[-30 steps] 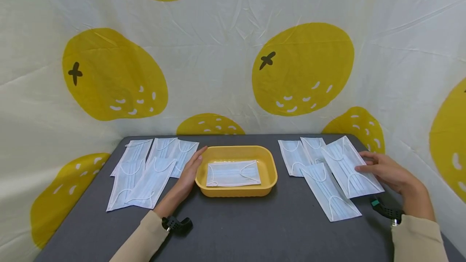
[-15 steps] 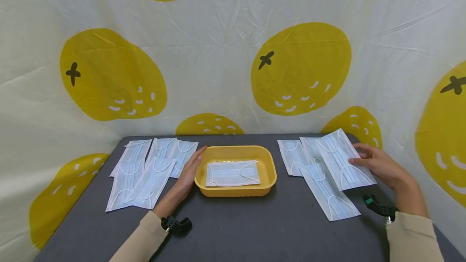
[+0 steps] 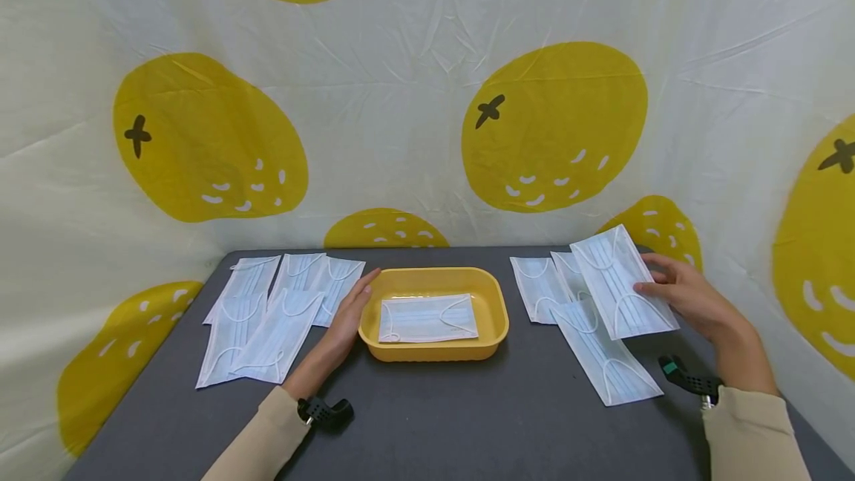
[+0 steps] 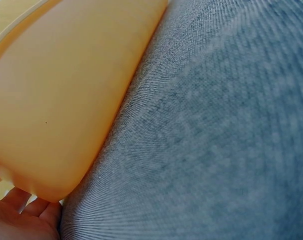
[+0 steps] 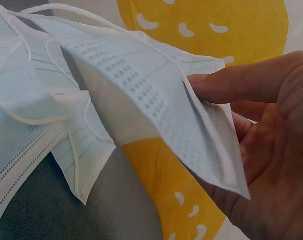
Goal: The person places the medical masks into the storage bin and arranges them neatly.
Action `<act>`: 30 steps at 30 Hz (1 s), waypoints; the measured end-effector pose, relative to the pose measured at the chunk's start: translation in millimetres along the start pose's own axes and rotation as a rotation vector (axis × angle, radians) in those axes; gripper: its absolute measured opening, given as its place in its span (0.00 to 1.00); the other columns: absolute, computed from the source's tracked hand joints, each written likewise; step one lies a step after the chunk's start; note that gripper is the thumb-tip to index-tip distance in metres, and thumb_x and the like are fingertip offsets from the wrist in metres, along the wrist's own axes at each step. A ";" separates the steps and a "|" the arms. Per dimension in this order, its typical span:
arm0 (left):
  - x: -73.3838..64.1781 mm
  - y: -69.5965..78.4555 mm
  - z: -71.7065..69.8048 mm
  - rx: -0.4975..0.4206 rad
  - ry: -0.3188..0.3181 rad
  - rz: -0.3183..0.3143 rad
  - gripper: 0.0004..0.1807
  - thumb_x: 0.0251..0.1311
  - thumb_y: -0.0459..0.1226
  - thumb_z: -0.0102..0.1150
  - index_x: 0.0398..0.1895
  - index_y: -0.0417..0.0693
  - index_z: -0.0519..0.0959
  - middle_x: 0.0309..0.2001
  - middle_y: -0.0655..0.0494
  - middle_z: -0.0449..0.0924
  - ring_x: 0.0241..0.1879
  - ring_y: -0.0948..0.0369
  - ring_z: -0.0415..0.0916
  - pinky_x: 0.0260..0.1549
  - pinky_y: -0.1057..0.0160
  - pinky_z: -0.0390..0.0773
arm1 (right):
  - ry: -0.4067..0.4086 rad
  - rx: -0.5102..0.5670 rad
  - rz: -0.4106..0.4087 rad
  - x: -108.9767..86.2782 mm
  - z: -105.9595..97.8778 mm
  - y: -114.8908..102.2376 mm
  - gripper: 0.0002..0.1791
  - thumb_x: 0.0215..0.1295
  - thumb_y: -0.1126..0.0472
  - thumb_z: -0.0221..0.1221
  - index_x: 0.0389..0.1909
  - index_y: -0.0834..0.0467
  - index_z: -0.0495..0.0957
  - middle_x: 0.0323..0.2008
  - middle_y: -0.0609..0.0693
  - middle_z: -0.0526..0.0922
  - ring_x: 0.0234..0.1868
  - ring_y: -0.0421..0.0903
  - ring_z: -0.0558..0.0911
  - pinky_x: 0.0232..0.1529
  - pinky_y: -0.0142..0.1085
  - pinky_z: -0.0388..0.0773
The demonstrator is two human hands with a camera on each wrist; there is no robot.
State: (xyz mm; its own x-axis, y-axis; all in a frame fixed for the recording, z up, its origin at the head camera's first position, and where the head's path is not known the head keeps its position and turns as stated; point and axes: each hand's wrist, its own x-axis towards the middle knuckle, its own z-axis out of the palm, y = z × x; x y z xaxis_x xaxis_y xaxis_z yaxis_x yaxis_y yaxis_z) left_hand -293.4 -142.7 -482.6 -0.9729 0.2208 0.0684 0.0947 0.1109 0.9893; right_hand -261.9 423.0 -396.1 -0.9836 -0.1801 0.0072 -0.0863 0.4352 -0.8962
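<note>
My right hand (image 3: 688, 299) pinches a light blue face mask (image 3: 621, 284) by its right edge, thumb on the near face. In the right wrist view this mask (image 5: 141, 85) is raised and bent, with the fingers behind it. It hangs over several other masks lying on the right of the table, such as a long slanted one (image 3: 621, 373). My left hand (image 3: 347, 318) rests along the left wall of a yellow plastic basin (image 3: 434, 352), fingers extended. Up close the fingers (image 4: 36, 207) touch the basin's outer wall. One mask (image 3: 427, 319) lies flat inside the basin.
Several more masks (image 3: 267, 325) lie overlapping on the left of the dark grey table (image 3: 441, 421). Behind the table hangs a white sheet (image 3: 387, 117) with yellow fruit prints. A black strap device (image 3: 691, 381) sits at the right wrist, another at the left.
My right hand has lifted the pinched mask up and to the left, away from the table's right side. The left hand and the basin stay in place.
</note>
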 end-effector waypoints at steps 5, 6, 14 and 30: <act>0.7 0.1 1.3 0.004 0.001 0.004 0.27 0.84 0.47 0.30 0.82 0.58 0.56 0.83 0.53 0.52 0.82 0.51 0.49 0.81 0.44 0.46 | 0.015 0.017 -0.018 -0.1 2.7 -4.4 0.23 0.75 0.67 0.56 0.56 0.34 0.71 0.40 0.32 0.86 0.32 0.45 0.87 0.34 0.34 0.86; 0.9 0.0 1.4 0.007 0.003 0.003 0.27 0.84 0.47 0.30 0.82 0.58 0.56 0.83 0.53 0.52 0.82 0.51 0.49 0.81 0.44 0.46 | 0.020 0.011 -0.023 0.2 3.8 -5.9 0.22 0.76 0.67 0.56 0.56 0.34 0.71 0.40 0.31 0.86 0.32 0.45 0.87 0.35 0.34 0.86; 0.6 -1.0 0.8 0.014 0.004 -0.002 0.27 0.84 0.48 0.30 0.82 0.57 0.56 0.83 0.53 0.51 0.83 0.51 0.48 0.81 0.43 0.45 | 0.043 -0.034 -0.082 5.6 16.3 -18.8 0.19 0.74 0.66 0.59 0.59 0.42 0.73 0.39 0.31 0.85 0.32 0.43 0.85 0.34 0.33 0.86; -1.2 -0.8 0.4 0.019 -0.001 -0.003 0.27 0.84 0.49 0.30 0.82 0.59 0.56 0.83 0.54 0.52 0.82 0.51 0.49 0.81 0.43 0.46 | 0.034 -0.115 -0.083 12.2 35.6 -35.6 0.31 0.74 0.62 0.60 0.72 0.69 0.61 0.40 0.31 0.82 0.34 0.41 0.83 0.37 0.32 0.85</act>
State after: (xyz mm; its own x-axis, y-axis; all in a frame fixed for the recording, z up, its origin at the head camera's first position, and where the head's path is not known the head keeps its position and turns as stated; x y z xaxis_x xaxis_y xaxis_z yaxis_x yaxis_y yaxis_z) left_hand -292.2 -142.6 -483.6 -0.9730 0.2215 0.0650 0.0956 0.1304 0.9868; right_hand -265.2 373.9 -379.9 -0.9769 -0.1908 0.0959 -0.1832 0.5184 -0.8353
